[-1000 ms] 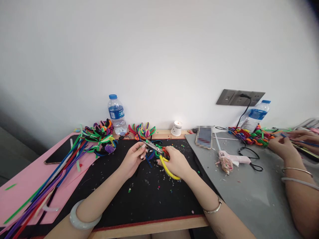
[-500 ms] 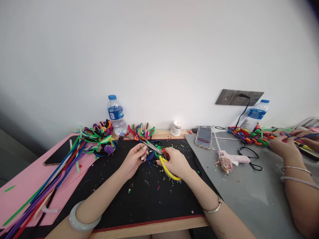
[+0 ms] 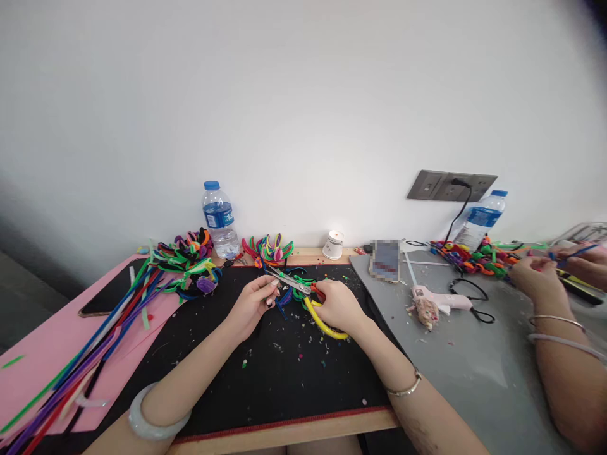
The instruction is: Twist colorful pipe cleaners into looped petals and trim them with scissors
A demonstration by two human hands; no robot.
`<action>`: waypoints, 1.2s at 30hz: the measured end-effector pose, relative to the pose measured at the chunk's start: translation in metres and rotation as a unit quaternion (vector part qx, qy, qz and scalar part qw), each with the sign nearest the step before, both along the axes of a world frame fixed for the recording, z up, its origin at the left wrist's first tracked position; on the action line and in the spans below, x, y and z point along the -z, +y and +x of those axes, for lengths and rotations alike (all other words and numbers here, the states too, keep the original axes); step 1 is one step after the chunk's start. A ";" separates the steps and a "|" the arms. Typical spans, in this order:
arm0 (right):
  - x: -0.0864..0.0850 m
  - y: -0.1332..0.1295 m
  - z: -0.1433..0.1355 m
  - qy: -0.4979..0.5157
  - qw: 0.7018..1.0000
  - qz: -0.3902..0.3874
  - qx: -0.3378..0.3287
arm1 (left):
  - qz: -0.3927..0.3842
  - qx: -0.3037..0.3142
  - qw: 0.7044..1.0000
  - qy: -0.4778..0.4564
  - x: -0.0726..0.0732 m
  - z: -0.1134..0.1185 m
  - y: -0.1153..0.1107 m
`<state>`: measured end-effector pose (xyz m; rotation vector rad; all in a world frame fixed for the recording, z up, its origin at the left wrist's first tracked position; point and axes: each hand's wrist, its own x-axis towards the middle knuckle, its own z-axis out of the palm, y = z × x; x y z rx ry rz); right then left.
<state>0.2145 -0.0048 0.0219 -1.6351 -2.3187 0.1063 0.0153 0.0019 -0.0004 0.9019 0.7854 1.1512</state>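
My right hand is closed round the yellow handles of a pair of scissors. The blades point left, over a small heap of green and blue pipe cleaner pieces on the black mat. Close to the blade tips, my left hand pinches with thumb and fingers. Just above those fingertips shows the end of a dark blue pipe cleaner; the rest of it is hidden by the fingers and blades.
Long pipe cleaners and looped bundles lie left on a pink sheet, beside a phone. Behind stand a water bottle and paper cup. Right are a pink glue gun and a co-worker's hands.
The scissors have tipped slightly and their blades show more fully above my left fingers. My right hand has shifted a little right. The whole view has drifted slightly.
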 end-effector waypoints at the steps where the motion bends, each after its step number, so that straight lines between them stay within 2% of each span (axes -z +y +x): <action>1: 0.000 0.001 0.001 -0.004 1.000 -0.003 0.001 | 0.002 0.002 1.000 0.001 0.001 0.000 0.000; 10: 0.003 0.005 0.005 -0.004 1.000 -0.003 0.023 | 0.010 -0.008 1.000 0.022 -0.001 -0.001 0.000; 12: 0.005 0.007 0.008 0.005 0.998 -0.003 0.063 | 0.025 -0.017 0.998 0.047 -0.002 0.000 -0.001; 17: 0.011 0.018 0.020 0.015 0.977 -0.016 0.212 | 0.040 -0.016 0.995 0.094 -0.002 0.002 -0.002; 22: 0.016 0.026 0.033 0.006 0.974 -0.023 0.225 | 0.081 0.010 0.980 0.180 -0.002 0.005 -0.003; 26: 0.009 0.021 0.025 0.065 0.981 0.069 0.170 | 0.143 0.031 0.950 0.276 -0.002 0.007 -0.007; 28: 0.005 0.014 0.014 0.138 0.985 0.078 0.064 | 0.171 0.046 0.933 0.314 -0.004 0.008 -0.010; 30: 0.003 0.007 0.002 0.183 0.979 0.001 -0.084 | 0.200 0.068 0.914 0.347 -0.006 0.009 -0.014; 32: 0.004 0.001 -0.009 0.192 0.965 -0.042 -0.172 | 0.224 0.089 0.898 0.368 -0.009 0.010 -0.017; 34: 0.006 -0.002 -0.014 0.204 0.958 -0.050 -0.193 | 0.228 0.100 0.895 0.370 -0.009 0.010 -0.018; 36: 0.008 -0.002 -0.015 0.216 0.960 -0.039 -0.176 | 0.210 0.102 0.908 0.347 -0.007 0.011 -0.016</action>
